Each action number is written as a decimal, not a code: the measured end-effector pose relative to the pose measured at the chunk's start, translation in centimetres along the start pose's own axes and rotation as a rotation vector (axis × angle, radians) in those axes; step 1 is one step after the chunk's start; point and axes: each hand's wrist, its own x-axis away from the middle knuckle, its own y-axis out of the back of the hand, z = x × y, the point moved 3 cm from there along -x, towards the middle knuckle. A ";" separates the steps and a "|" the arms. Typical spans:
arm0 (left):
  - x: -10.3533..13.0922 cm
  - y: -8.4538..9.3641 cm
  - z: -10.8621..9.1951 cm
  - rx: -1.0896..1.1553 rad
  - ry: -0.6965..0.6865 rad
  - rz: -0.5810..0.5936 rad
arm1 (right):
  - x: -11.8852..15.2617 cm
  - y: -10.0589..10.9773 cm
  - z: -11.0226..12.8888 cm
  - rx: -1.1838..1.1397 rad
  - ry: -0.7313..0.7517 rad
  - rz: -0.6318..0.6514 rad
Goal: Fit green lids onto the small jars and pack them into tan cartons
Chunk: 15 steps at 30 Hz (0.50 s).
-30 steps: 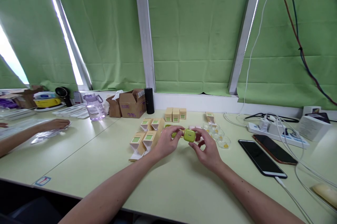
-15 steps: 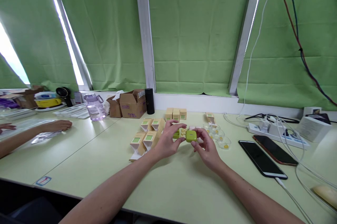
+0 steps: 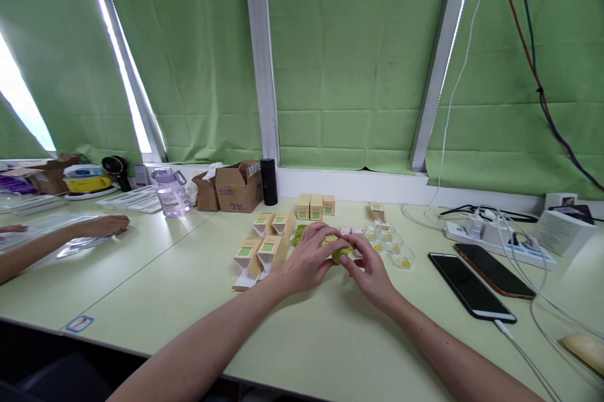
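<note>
Green case (image 3: pixel 341 255) between both hands, not yet set down | right hand (image 3: pixel 372 268): fingers pinched on it | left hand (image 3: pixel 309 258): fingers across it, grip too hidden to judge | tan boxes (image 3: pixel 268 252) stand left on the tabletop (image 3: pixel 302 345) | clear yellow-centred pieces (image 3: pixel 402 257), right, lie apart | small cartons (image 3: pixel 316 208) behind

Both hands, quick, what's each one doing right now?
Left hand: curled over the green case; can't tell if it's gripping.
Right hand: closed, holding the green case.
</note>
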 end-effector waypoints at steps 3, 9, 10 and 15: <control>-0.1 0.1 0.7 0.124 0.092 -0.088 | 0.0 0.3 -0.3 0.063 0.016 -0.034; 0.1 0.2 3.8 0.385 0.485 -0.259 | 0.1 0.1 -1.2 0.478 0.147 0.020; 0.2 0.1 4.3 0.414 0.527 -0.274 | 0.1 -0.1 -1.3 0.556 0.180 0.047; 0.5 -0.2 5.7 0.508 0.630 -0.306 | 0.3 -1.3 -1.5 0.839 0.198 0.201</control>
